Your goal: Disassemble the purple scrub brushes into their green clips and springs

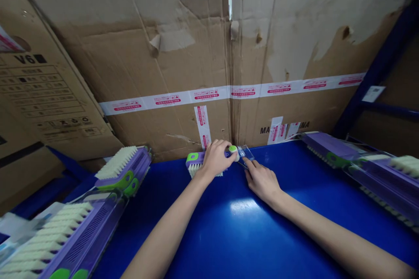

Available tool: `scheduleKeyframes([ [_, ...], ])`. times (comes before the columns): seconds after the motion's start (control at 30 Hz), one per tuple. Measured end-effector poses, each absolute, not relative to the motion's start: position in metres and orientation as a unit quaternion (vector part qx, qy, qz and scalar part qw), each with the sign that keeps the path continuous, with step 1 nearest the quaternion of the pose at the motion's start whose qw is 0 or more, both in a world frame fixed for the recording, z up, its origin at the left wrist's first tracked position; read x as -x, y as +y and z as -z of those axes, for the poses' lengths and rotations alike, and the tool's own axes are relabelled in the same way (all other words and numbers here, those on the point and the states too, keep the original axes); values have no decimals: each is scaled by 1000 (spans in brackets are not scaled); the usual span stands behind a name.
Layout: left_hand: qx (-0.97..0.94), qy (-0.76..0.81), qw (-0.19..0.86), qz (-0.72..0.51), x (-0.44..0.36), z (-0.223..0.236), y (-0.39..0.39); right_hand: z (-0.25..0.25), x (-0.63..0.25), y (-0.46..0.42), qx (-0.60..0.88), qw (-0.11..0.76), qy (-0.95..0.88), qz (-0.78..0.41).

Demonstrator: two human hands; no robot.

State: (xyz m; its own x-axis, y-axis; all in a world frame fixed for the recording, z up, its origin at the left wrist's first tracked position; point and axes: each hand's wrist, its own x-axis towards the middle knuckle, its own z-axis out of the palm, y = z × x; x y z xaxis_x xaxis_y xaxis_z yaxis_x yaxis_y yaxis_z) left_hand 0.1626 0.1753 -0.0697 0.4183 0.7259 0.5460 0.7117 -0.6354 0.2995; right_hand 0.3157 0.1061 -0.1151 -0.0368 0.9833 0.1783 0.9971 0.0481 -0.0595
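Observation:
At the far side of the blue tabletop, my left hand [216, 157] is curled with its thumb against a small round white-and-green piece [233, 151]. Behind that hand lies a purple brush head [193, 158] with a green end and pale bristles facing down; my fingers hide part of it. My right hand [262, 181] has its fingers bent and pressed together at a clear plastic piece [247, 151], just right of the round piece. A thin dark edge shows between the hands, too small to name.
More purple brush heads lie on the left [126, 172], bristles up, by clear plastic covers. Others sit on the right [330, 148], mostly bristles down. Tall cardboard [183, 61] walls off the back, and a blue metal post [369, 61] stands at the right.

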Motion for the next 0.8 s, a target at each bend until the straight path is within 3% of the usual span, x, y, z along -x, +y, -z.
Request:
scheduleKeyframes([
  [0.27,-847,444,23,-292,-162,67,172,121,-319,107,672,129,-726,71],
  [0.57,-861,428,47,-271,-167,59,160,119,-320,106,547,371,-748,68],
  [0.8,-874,401,40,-272,-166,56,157,120,-329,113,528,434,-728,63],
])
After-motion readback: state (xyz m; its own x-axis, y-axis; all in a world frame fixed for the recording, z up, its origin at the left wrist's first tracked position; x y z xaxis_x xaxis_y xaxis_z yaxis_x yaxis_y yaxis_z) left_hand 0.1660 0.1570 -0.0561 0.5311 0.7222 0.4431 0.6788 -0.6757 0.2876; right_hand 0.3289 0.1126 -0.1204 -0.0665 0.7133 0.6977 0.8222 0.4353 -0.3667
